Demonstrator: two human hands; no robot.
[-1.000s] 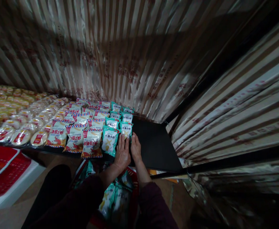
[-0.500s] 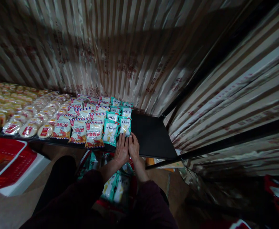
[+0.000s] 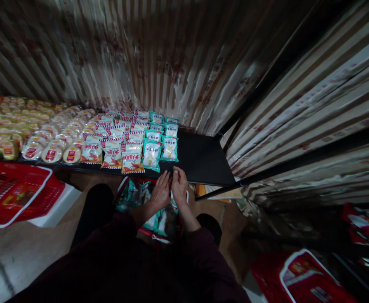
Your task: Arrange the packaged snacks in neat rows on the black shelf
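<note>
My left hand (image 3: pixel 159 194) is over the front edge of the black shelf (image 3: pixel 200 158), its fingers stretched forward and holding nothing. My right hand (image 3: pixel 179 185) is right beside it, fingers extended and slightly bent, with nothing visible in them. Just beyond the fingertips, a green-and-white snack packet (image 3: pixel 171 148) stands at the front of its row, apart from both hands. To its left is a matching snack packet (image 3: pixel 152 155). Below my hands, an open red bag (image 3: pixel 154 236) holds several more green packets (image 3: pixel 167 221), partly hidden by my forearms.
Red-and-white snack packets (image 3: pixel 133 158), round wrapped cakes (image 3: pixel 52 153) and yellow wrapped cakes (image 3: pixel 8 147) line the shelf leftward. A red bag with white trim (image 3: pixel 10 189) is at left; another red bag (image 3: pixel 317 277) is lower right. A dark frame bar (image 3: pixel 285 162) crosses at right.
Both hands have drawn back from the front green packet, which they were touching, to the shelf's front edge. The packet stays in its row. The view has shifted downward and left.
</note>
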